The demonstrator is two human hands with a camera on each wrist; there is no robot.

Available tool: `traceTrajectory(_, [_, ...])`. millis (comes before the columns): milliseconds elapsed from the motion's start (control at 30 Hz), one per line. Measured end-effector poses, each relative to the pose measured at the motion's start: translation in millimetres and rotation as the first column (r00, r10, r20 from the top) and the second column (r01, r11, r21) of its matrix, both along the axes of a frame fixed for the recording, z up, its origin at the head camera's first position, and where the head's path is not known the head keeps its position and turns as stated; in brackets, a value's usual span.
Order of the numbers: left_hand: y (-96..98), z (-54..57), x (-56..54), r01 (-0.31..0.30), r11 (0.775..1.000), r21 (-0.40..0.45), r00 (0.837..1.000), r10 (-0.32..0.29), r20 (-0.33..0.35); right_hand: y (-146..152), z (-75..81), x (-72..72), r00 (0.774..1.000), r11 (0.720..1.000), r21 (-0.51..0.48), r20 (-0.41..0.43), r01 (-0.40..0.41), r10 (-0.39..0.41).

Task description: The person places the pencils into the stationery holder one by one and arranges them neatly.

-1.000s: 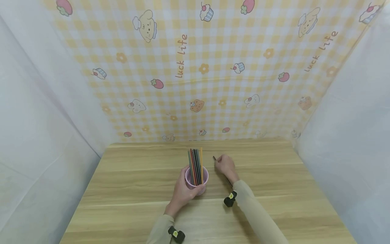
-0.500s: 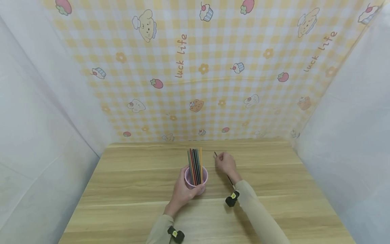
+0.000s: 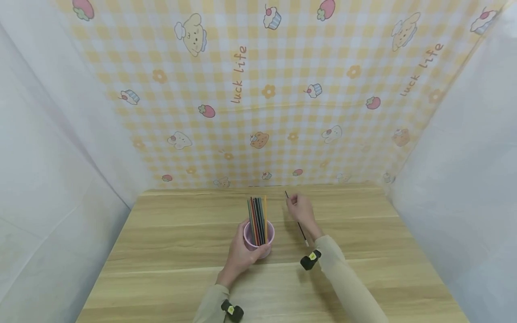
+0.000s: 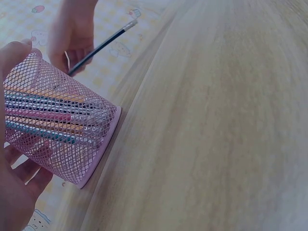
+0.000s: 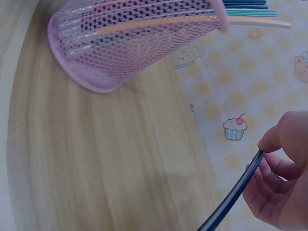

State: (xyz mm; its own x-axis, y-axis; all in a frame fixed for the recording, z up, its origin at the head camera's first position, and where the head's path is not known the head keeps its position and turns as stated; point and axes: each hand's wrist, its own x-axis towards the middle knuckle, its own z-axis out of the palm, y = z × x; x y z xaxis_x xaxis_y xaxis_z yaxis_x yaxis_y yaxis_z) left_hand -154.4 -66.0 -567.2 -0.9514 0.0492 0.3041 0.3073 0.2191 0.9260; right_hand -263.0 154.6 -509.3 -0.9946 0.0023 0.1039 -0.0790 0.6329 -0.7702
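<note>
A pink mesh pencil cup [image 3: 272, 238] stands upright on the table, holding several thin coloured pencils [image 3: 257, 215] that lean to its far side. My left hand [image 3: 239, 253] grips the cup from the left, thumb at the near side; its curled fingers show behind the mesh in the left wrist view. To the right of the cup, my right hand [image 3: 301, 211] pinches a dark pencil [image 4: 103, 45] between thumb and fingers. The pencil slants over the table, its pale end pointing back toward the wrist. In the right wrist view the same pencil [image 5: 233, 192] runs out of the lower edge.
The wooden table [image 3: 169, 251] ends at a yellow checked cloth [image 3: 226, 130] with cartoon prints. White sheets [image 3: 60, 179] hang on both sides. A small black camera [image 3: 310, 259] sits on each wrist.
My right hand has moved slightly away toward the back with the dark pencil, and more of the pencil shows below the hand. The left hand and cup stay in place.
</note>
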Motion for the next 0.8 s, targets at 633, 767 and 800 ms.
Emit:
traceTrajectory(633, [-1.0,2.7,0.1,0.011,0.999,-0.054,0.999,-0.009,0.034,-0.3,60.1,15.3,0.998,0.998,-0.025,-0.008,-0.058,0.058])
traceTrajectory(767, [-0.9,2.9,0.7,0.005,0.999,-0.047,0.999,-0.003,0.034,-1.3,65.7,18.5,0.997,0.996,-0.047,-0.034,-0.075,0.074])
traceTrajectory(800, [-0.9,2.9,0.8,0.003,0.999,-0.047,0.999,-0.002,0.033,-1.4,66.7,19.1,0.996,0.996,-0.049,-0.042,-0.08,0.078])
